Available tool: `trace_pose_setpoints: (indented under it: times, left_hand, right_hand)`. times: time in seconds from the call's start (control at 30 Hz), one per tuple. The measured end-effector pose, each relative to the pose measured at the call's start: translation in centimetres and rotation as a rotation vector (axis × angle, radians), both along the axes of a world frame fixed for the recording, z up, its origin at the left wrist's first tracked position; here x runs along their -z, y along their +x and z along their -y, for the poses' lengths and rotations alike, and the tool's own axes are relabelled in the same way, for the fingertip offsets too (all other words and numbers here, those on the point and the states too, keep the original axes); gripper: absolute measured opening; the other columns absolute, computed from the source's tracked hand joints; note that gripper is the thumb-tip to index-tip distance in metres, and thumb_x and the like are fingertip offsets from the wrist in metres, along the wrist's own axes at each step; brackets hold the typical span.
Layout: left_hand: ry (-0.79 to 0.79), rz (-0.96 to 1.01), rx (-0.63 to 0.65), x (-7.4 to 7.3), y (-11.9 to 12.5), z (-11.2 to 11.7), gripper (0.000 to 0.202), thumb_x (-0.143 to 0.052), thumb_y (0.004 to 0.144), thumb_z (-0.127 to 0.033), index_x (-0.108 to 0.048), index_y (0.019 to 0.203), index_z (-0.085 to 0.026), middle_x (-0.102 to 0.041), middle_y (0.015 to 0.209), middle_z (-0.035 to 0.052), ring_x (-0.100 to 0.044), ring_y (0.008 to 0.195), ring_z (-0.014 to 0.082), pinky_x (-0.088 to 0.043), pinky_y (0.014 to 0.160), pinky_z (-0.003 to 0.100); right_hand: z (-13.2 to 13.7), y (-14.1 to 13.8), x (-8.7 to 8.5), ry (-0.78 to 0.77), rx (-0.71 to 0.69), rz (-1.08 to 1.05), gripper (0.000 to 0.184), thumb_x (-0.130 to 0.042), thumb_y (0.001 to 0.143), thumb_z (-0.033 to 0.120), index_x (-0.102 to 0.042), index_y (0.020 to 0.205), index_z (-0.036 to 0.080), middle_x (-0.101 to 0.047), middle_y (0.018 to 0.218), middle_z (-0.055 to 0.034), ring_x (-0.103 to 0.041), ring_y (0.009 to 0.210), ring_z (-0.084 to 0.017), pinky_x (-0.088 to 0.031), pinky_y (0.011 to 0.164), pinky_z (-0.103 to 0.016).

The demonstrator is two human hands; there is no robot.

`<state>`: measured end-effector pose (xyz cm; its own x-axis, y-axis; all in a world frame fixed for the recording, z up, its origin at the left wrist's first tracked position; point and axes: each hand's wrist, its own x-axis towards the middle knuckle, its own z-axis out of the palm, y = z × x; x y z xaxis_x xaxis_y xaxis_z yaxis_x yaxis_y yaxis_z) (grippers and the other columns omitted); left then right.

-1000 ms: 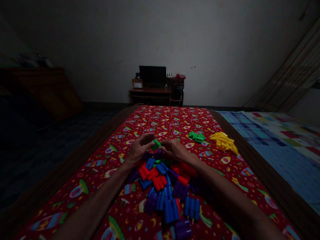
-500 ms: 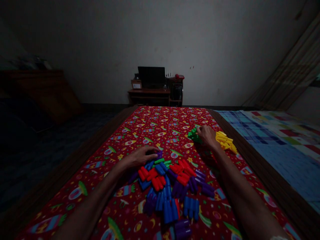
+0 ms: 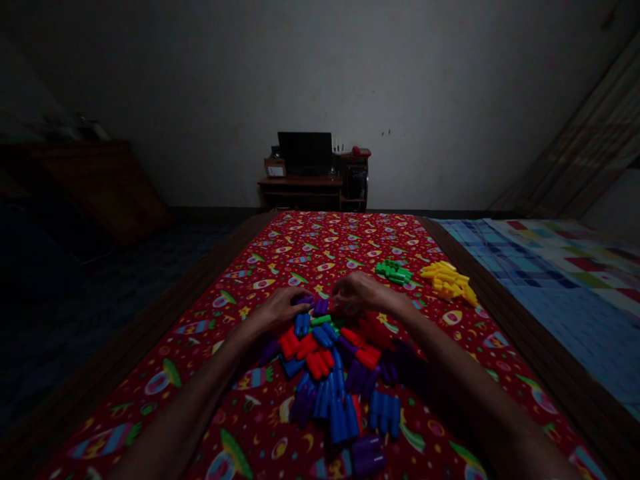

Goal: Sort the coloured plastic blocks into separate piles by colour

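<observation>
On the red patterned cloth lies a mixed pile of plastic building blocks shaped like joined tubes, in red, blue (image 3: pixel 385 413), purple and green. My left hand (image 3: pixel 283 307) rests at the far left edge of this pile, fingers and thumb closed around a purple block (image 3: pixel 304 301). A second purple block (image 3: pixel 321 307) lies just right of its fingertips. My right hand (image 3: pixel 360 291) hovers over the pile's far side, its fingers bent downward and thumb apart, with nothing visible between them. Beneath and beside it are a green block (image 3: pixel 321 321) and red blocks (image 3: pixel 367 357).
Farther off to the right sit a group of green blocks (image 3: pixel 394 272) and a group of yellow blocks (image 3: pixel 450 281). The red cloth (image 3: pixel 330 240) has a dark brown border. A desk with a monitor (image 3: pixel 305 152) stands against the wall; blue and checked bedding (image 3: pixel 530 287) lies at right.
My right hand has left the green group and moved left and nearer, to the mixed pile. My left hand has stayed at the pile's edge, now with a purple block at its fingers.
</observation>
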<state>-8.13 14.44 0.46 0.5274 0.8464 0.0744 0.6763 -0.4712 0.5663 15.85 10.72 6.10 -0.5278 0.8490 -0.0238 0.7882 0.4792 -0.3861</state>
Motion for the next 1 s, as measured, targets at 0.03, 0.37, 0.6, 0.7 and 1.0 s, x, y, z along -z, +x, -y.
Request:
trace_pose_setpoints:
  times: [0.03,0.37,0.6,0.7,1.0]
  left_hand:
    - [0.001,0.012,0.007,0.0,0.0,0.0,0.038,-0.058,0.075,-0.043,-0.071,0.1,-0.019,-0.074,0.102,0.0078,-0.066,0.095,0.0255,-0.052,0.081,0.032]
    - [0.093,-0.061,0.046,-2.9,-0.3,1.0,0.023,-0.055,0.078,-0.036,-0.071,0.083,-0.019,-0.07,0.089,0.0055,-0.063,0.09,0.0218,-0.049,0.081,0.03]
    - [-0.02,-0.21,0.318,-4.2,0.6,3.1,0.021,-0.058,0.079,-0.028,-0.071,0.094,-0.021,-0.07,0.099,0.0042,-0.064,0.093,0.0199,-0.047,0.082,0.026]
    - [-0.008,-0.266,0.322,-3.5,0.5,3.3,0.027,-0.061,0.076,-0.026,-0.07,0.101,-0.024,-0.07,0.105,0.0033,-0.063,0.099,0.0213,-0.046,0.087,0.027]
    - [-0.029,-0.381,0.268,-4.1,1.3,4.3,0.029,-0.067,0.075,-0.034,-0.071,0.102,-0.025,-0.072,0.104,0.0045,-0.064,0.1,0.0252,-0.046,0.083,0.028]
  right_hand:
    - [0.6,-1.2,0.4,-0.039,-0.102,-0.028,0.023,-0.059,0.087,0.026,-0.072,0.102,0.016,-0.073,0.087,-0.0066,-0.062,0.071,-0.012,-0.036,0.06,-0.019]
    - [-0.2,-0.2,0.6,0.071,-0.013,0.001,0.021,-0.055,0.089,0.028,-0.072,0.092,0.015,-0.07,0.078,-0.0062,-0.056,0.063,-0.011,-0.029,0.055,-0.021]
    - [-2.3,6.9,-0.1,0.26,0.588,0.293,0.026,-0.048,0.091,0.025,-0.07,0.101,0.015,-0.07,0.097,-0.0151,-0.065,0.088,-0.023,-0.036,0.063,-0.026]
    - [-2.3,8.3,0.2,0.248,0.677,0.353,0.03,-0.045,0.091,0.024,-0.069,0.107,0.014,-0.069,0.103,-0.0165,-0.065,0.094,-0.026,-0.038,0.065,-0.027]
    - [-0.3,2.1,-1.1,0.064,0.179,0.214,0.024,-0.05,0.083,0.014,-0.074,0.089,0.012,-0.072,0.082,-0.0095,-0.06,0.068,-0.015,-0.033,0.057,-0.023]
